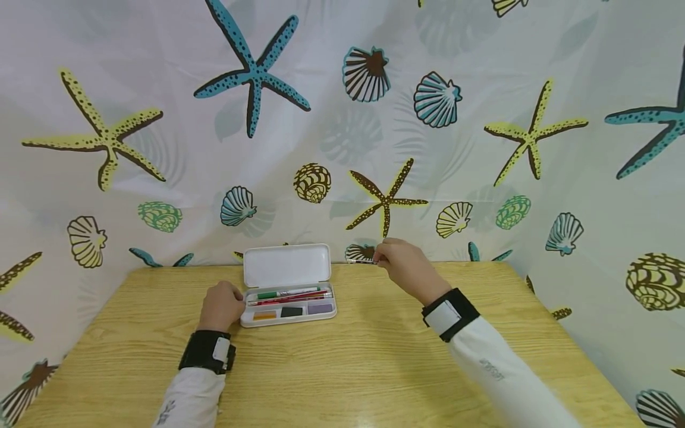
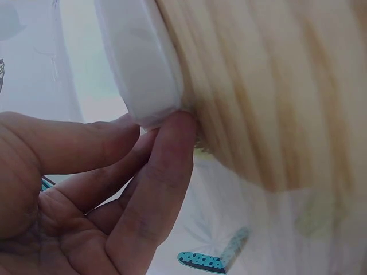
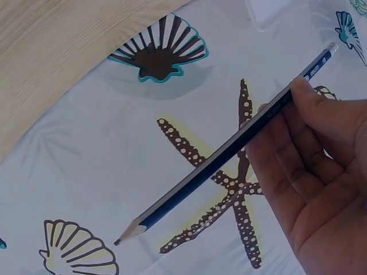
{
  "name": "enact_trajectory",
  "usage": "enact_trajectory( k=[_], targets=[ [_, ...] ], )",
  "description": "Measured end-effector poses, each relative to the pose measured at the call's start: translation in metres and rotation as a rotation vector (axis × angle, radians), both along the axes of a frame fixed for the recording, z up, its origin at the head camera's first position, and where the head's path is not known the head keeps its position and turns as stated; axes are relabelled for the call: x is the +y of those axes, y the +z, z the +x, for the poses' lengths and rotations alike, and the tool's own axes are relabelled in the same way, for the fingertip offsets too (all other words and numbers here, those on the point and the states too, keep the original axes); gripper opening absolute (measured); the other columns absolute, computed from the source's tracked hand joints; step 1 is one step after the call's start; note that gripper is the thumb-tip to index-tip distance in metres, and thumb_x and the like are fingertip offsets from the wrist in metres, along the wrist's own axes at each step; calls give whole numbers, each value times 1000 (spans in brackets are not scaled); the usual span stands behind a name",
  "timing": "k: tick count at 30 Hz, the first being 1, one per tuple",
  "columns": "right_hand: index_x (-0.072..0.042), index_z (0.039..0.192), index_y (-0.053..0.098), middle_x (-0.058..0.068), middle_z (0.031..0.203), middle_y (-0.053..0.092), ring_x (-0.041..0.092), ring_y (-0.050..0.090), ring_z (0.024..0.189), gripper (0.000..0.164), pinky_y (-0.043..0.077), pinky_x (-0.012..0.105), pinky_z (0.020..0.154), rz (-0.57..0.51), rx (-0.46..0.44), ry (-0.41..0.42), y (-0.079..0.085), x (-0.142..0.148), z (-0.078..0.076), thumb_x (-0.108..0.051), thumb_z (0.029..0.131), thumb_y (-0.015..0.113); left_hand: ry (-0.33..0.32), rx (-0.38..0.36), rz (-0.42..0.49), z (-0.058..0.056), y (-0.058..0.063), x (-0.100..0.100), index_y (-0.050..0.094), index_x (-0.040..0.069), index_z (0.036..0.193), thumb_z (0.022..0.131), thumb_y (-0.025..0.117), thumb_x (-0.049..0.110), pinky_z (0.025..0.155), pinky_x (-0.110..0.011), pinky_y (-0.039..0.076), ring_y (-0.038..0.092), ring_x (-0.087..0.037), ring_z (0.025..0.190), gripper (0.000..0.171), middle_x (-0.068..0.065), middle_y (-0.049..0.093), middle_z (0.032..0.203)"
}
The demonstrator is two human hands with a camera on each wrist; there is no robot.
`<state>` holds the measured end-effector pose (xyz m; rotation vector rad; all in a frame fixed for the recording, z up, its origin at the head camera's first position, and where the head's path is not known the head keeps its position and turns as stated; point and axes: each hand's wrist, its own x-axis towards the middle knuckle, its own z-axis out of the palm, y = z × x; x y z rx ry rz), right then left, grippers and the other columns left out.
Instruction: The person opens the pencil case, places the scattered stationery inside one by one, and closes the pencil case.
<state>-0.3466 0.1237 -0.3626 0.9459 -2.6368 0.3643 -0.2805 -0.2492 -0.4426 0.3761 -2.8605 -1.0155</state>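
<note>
My right hand is raised near the table's far edge and pinches a sharpened pencil between thumb and fingers. Blue and grey stripes run along the pencil; its dark point faces away from the palm in the right wrist view. An open white pencil case lies left of centre, lid tipped back. Inside it are a green-and-white marker, red pencils and orange, black and purple blocks. My left hand grips the case's left end, thumb and fingertips at its corner.
A wooden table lies under the case. Behind and beside it hangs a pale cloth printed with starfish and shells. Black straps circle both wrists over white sleeves.
</note>
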Motion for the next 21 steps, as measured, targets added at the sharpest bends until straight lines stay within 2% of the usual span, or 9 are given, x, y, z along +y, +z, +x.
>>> enact_trajectory(
  k=[8,16,21],
  targets=[
    [-8,97,76,2,93,66,20,67,91,5,56,35,80,3,7,18,5,-33,7,-6,93,74,1,9,-9,1,0,0,70,-11,94,87,66,0,60,-36,50,61,-32,74,14,-21,67,86],
    [-8,95,77,1,90,66,17,67,87,3,55,32,79,27,56,101,5,-66,10,-7,93,75,0,12,-6,2,0,0,70,-11,95,87,66,0,60,-36,51,62,-32,75,14,-21,67,87],
    [-10,95,76,2,91,66,18,67,88,5,55,32,78,7,24,133,3,-81,12,-6,94,74,-3,9,-14,1,1,0,70,-11,94,86,65,0,60,-37,51,62,-32,75,14,-21,67,86]
  ],
)
